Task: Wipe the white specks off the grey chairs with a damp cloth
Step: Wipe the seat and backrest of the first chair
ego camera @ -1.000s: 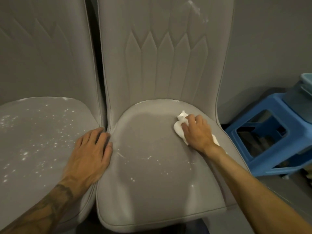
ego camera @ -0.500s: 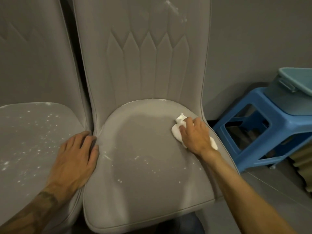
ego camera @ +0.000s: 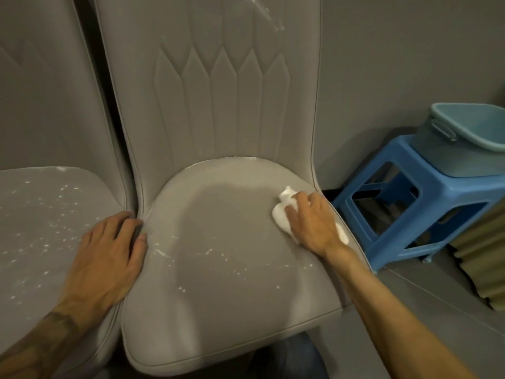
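Note:
Two grey upholstered chairs stand side by side. The right chair (ego camera: pixel 224 310) has a darker, damp patch across its seat and white specks (ego camera: pixel 216 254) scattered over the front half. My right hand (ego camera: pixel 311 222) presses a white cloth (ego camera: pixel 280 214) on the seat's right rear part, fingers curled over it. The left chair (ego camera: pixel 41 214) carries many white specks over its seat. My left hand (ego camera: pixel 109 258) lies flat, fingers spread, on the left chair's right edge where the two seats meet. A white smear (ego camera: pixel 263 10) marks the top of the right chair's back.
A blue plastic stool (ego camera: pixel 426 212) stands right of the chair with a teal bucket (ego camera: pixel 470 135) on it. A ribbed olive object (ego camera: pixel 489 263) sits at the far right. Grey wall behind, grey floor below.
My right hand and the cloth have stayed on the seat's right rear with only a slight shift. The left hand has kept its place. The view has swung to the right.

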Demonstrator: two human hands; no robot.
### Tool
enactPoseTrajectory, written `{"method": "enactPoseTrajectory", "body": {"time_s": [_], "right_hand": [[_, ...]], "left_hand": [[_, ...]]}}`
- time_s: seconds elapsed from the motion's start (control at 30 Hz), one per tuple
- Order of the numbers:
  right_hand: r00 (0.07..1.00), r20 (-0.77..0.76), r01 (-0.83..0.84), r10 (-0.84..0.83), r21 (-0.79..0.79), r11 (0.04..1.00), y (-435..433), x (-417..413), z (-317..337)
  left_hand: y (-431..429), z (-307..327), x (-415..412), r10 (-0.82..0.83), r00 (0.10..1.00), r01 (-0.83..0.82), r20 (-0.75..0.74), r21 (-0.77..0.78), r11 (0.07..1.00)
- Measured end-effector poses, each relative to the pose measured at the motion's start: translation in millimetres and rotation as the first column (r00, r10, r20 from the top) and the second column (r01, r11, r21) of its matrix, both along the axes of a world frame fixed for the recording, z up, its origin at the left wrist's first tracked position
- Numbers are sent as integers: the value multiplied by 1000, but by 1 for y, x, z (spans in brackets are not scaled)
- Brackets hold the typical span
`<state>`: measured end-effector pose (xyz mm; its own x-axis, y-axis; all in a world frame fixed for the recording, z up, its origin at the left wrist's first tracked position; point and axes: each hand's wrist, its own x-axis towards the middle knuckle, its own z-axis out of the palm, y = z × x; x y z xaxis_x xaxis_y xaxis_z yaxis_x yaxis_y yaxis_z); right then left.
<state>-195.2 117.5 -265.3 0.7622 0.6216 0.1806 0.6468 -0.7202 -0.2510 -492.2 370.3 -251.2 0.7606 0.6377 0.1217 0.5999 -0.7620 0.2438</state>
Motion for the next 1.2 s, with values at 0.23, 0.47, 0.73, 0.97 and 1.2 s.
{"method": "enactPoseTrajectory", "body": {"time_s": [0.23,0.47,0.73,0.97,1.2], "right_hand": [[996,-73,-43,43,0,999,-25,26,8],[981,-37,-185,188,72,980,-41,-7,-5],[1000,-31,0,2,69,998,-39,-50,5],[998,-54,33,-30,63,997,-43,-58,13],[992,100,-77,78,-16,997,-15,-124,0]], "left_hand": [[0,-1,0,-5,1000,5,7,4,1000],[0,-1,1,0,1000,0,18,-8,1000],[1,-3,1,-16,999,15,32,8,1000],[2,-7,0,-21,999,19,50,40,999],[4,-10,-2,-24,999,21,45,52,998]]}}
